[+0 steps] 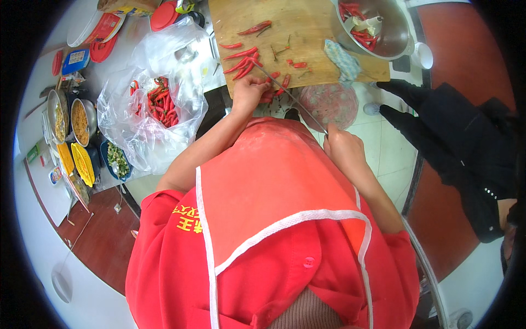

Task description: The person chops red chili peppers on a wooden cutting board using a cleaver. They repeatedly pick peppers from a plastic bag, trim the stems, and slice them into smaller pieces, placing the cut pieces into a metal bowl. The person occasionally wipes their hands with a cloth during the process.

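My right hand grips the handle of a knife, seen nearly edge-on. Its thin blade slants up and left over the front edge of a wooden cutting board. My left hand is at that edge, fingertips pinched on a red chili pepper beside the blade. Whole red chilies lie in a loose group beyond the fingers. Near the board's edge is another red chili, right of the blade. Short cut pieces and green stems are scattered farther right.
A clear plastic bag of red chilies stands at left, near bowls of food. A metal pot with chilies and a checked cloth are at right. Below the board is a lined bin. A person in dark clothes is at right.
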